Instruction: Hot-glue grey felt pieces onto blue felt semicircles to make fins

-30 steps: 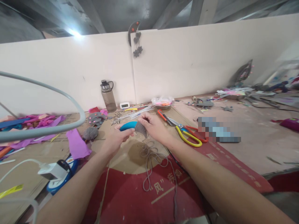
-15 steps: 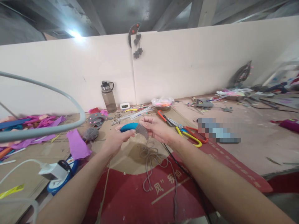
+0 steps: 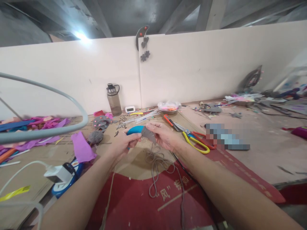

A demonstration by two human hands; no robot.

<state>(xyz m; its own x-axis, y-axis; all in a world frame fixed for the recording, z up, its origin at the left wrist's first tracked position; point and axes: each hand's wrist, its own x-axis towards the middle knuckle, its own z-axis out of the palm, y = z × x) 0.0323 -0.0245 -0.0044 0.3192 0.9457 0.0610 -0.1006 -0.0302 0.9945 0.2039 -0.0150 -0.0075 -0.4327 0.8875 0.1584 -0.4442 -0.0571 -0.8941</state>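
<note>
Between both hands is a curved blue piece (image 3: 135,129), its right part covered with grey yarn wrapping (image 3: 148,135). My left hand (image 3: 126,142) is closed on the blue part, thumb on top near the edge of the wrapping. My right hand (image 3: 164,135) pinches the grey-wrapped end. Loose grey yarn (image 3: 157,159) hangs from the piece and lies in loops on the red and brown cardboard (image 3: 139,198) below. Part of the curved piece is hidden behind my left fingers.
Scissors with red and yellow handles (image 3: 196,140) and an orange cutter (image 3: 169,119) lie right of my hands. A yarn ball (image 3: 96,136), purple scrap (image 3: 82,148) and power strip (image 3: 69,180) are left. Behind stand a bottle (image 3: 114,102) and bowl (image 3: 169,110). A grey tube (image 3: 72,95) arches at left.
The whole scene has shifted slightly right in view. Both hands keep their hold on the curved piece, with little visible change in their grip.
</note>
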